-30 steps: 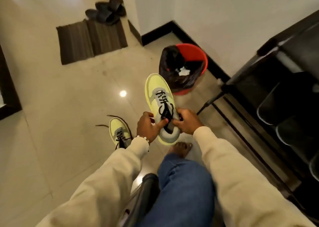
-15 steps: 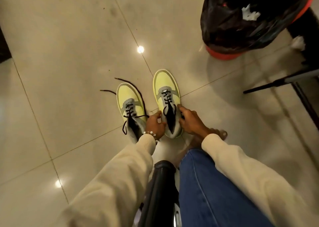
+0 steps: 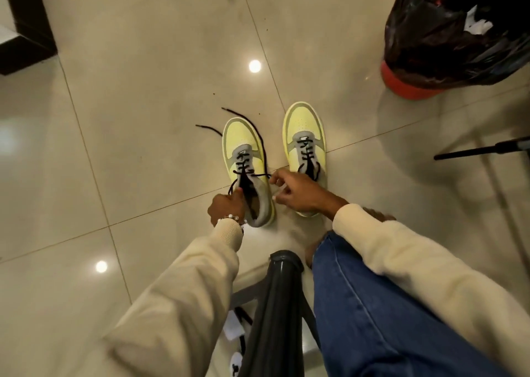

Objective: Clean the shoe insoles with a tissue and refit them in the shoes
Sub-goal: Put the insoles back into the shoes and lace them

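Observation:
Two yellow-and-grey sneakers stand side by side on the tiled floor, toes pointing away from me. My left hand [image 3: 226,206] grips the left shoe [image 3: 243,150] at the left edge of its opening, where a black lace loop runs into my fingers. My right hand [image 3: 298,190] reaches across from the right shoe [image 3: 304,135] and pinches the left shoe's lace [image 3: 265,150] at its right side. Loose lace ends trail over the toe and onto the floor. No insole shows; both shoe openings look dark. A white crumpled tissue [image 3: 479,26] lies in the bin bag.
A red bin [image 3: 413,85] lined with a black bag stands at the far right. A dark chair part [image 3: 275,305] rises between my arm and my blue-jeaned leg. A black rack leg [image 3: 481,148] lies to the right, and dark furniture [image 3: 25,24] stands far left.
The right shoe, held up in both hands a second ago, now stands on the floor beside the left one. Both hands have shifted to the left shoe, the right one onto its lace.

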`<state>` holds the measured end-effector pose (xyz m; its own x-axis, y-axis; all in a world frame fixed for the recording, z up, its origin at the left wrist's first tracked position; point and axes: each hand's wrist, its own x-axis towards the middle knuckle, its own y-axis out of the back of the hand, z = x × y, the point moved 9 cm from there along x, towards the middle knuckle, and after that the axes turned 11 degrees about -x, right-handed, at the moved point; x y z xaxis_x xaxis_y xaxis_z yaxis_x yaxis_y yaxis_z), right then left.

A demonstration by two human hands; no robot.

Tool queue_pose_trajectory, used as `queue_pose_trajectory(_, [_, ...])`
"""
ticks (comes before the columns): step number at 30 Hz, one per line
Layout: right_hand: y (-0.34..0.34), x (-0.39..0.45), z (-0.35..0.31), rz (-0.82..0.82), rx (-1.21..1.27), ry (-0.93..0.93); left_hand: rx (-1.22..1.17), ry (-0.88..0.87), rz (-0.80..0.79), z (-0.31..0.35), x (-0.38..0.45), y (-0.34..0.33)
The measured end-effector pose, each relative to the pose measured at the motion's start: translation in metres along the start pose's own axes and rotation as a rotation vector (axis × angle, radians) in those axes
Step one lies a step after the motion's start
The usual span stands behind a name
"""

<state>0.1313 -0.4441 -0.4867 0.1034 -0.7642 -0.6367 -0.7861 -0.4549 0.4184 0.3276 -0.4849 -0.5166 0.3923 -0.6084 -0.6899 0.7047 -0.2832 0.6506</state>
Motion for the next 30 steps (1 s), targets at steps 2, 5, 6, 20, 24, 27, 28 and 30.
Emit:
queue_pose_trajectory(2, [-0.033, 0.005, 0.002, -0.230, -0.050, 0.001, 0.100, 0.040, -0.107, -0.013, 0.006, -0.012])
queue_pose_trajectory(5, [-0.059, 0.012, 0.009, -0.365, 0.007, 0.014, 0.158, -0.004, -0.108, -0.016, 0.013, -0.020])
queue_pose_trajectory(6, [-0.064, 0.015, 0.012, -0.384, 0.037, 0.017, 0.183, -0.003, -0.105, -0.017, 0.015, -0.022])
queue_pose_trajectory(20, [0.023, -0.036, -0.038, -0.339, 0.415, -0.017, 0.354, -0.457, 0.031, 0.064, -0.060, 0.032])
queue_pose_trajectory(24, [0.097, -0.080, -0.072, -0.089, 0.344, -0.032, 0.181, -0.622, 0.085, 0.124, -0.127, 0.069])
queue_pose_trajectory(27, [0.162, -0.148, -0.106, 0.226, 0.318, -0.026, 0.049, -0.772, 0.071, 0.167, -0.199, 0.099])
queue_pose_trajectory(28, [0.179, -0.170, -0.114, 0.330, 0.327, -0.014, 0.016, -0.831, 0.075, 0.180, -0.222, 0.107])
queue_pose_trajectory(30, [0.206, -0.218, -0.129, 0.538, 0.307, -0.005, -0.049, -0.945, 0.086, 0.200, -0.271, 0.125])
